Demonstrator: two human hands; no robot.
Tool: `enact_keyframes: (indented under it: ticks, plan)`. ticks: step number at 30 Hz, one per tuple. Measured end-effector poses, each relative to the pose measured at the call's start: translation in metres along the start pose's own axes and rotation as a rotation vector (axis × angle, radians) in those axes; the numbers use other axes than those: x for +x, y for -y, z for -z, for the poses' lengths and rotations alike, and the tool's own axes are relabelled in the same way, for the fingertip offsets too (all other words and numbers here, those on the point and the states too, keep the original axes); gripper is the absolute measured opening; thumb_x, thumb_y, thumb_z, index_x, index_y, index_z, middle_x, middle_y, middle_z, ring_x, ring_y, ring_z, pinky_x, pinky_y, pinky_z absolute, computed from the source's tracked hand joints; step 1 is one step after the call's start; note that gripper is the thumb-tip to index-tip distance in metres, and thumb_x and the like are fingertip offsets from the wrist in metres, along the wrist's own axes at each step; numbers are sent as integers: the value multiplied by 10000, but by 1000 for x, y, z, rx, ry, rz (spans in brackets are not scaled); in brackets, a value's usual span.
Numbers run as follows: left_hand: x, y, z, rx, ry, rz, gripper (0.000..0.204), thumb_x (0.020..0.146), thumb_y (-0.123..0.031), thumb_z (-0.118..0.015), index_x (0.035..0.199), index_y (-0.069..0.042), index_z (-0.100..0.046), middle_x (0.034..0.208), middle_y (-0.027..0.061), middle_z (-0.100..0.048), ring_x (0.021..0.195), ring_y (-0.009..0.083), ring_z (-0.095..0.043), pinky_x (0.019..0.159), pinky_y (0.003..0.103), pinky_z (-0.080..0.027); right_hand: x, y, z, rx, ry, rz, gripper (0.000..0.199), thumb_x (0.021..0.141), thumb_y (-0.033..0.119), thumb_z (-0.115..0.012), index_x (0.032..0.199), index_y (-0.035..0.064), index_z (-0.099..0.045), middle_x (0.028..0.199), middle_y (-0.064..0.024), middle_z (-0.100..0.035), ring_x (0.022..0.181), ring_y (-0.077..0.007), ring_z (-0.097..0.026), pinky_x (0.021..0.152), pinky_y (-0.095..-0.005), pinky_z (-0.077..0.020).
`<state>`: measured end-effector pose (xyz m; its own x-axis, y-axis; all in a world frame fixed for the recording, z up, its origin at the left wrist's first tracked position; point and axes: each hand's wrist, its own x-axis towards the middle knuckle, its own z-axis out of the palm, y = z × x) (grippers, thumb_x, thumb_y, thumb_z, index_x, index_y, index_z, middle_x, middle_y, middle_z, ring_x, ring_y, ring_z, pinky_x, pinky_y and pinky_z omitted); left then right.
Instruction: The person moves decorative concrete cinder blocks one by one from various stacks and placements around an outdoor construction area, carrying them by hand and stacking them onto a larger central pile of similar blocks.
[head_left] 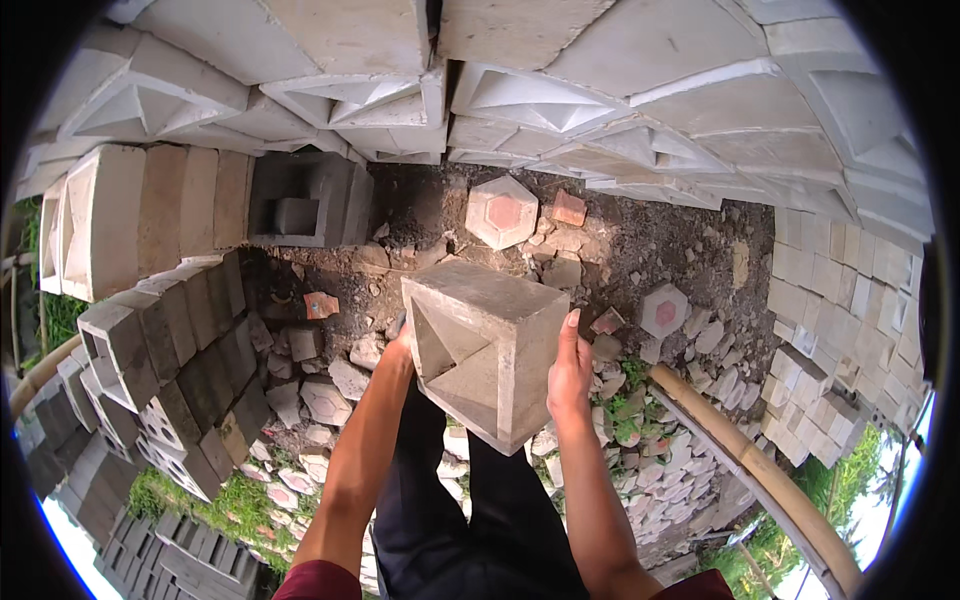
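Between my two hands I hold a square concrete vent block (530, 320), pale grey, with a recessed face crossed by a diagonal rib. It is tilted, its hollow face turned toward the lower left. My left hand (402, 345) grips its left side, the fingers mostly hidden behind the block. At the opposite side, my right hand (570, 372) presses with the thumb up along the edge and the fingers partly hidden. The block is held up off the ground, in front of my dark trousers (425, 500).
Ahead rises a wall of stacked vent blocks (690, 110). More stacks stand at left, with a dark hollow block (310, 200), and at right (850, 290). Hexagonal pavers (502, 212) and rubble (350, 380) lie on the ground. A bamboo pole (750, 465) slants at lower right.
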<state>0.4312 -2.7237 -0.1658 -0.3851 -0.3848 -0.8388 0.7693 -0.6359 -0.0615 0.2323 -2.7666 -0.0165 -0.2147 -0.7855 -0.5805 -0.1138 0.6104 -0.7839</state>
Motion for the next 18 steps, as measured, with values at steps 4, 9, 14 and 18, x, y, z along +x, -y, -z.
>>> enact_keyframes:
  ticks: [4, 9, 14, 18]
  plan:
    - [-22, 1, -29, 118, 14, -41, 504, 953, -389, -354, 1265, -13, -476, 1230, 160, -545, 1106, 284, -537, 965, 402, -422, 3, -17, 36, 298, -190, -223, 557, 932, 526, -430, 1083, 12, -582, 997, -43, -585, 889, -146, -518, 834, -280, -391]
    - [-44, 1, -55, 365, 30, -77, 490, 942, -371, -370, 1246, -4, -486, 1221, 184, -543, 1089, 313, -544, 976, 423, -423, -13, -36, 53, 405, -291, -399, 633, 910, 575, -404, 1129, 16, -603, 998, -66, -616, 875, -152, -547, 772, -283, -423]
    - [-83, -6, -81, 570, -125, -11, 503, 948, -401, -349, 1239, -21, -503, 1200, 149, -564, 1059, 267, -554, 942, 379, -436, -46, -86, 50, 645, -364, -513, 621, 919, 558, -390, 1133, 13, -598, 997, -73, -617, 876, -180, -559, 766, -294, -432]
    - [-97, -12, -79, 712, -185, 35, 499, 975, -358, -261, 1251, -7, -484, 1210, 152, -560, 1092, 268, -550, 950, 389, -446, -78, -92, 36, 743, -420, -476, 581, 932, 525, -381, 1120, 20, -597, 973, -72, -625, 827, -165, -573, 736, -277, -447]
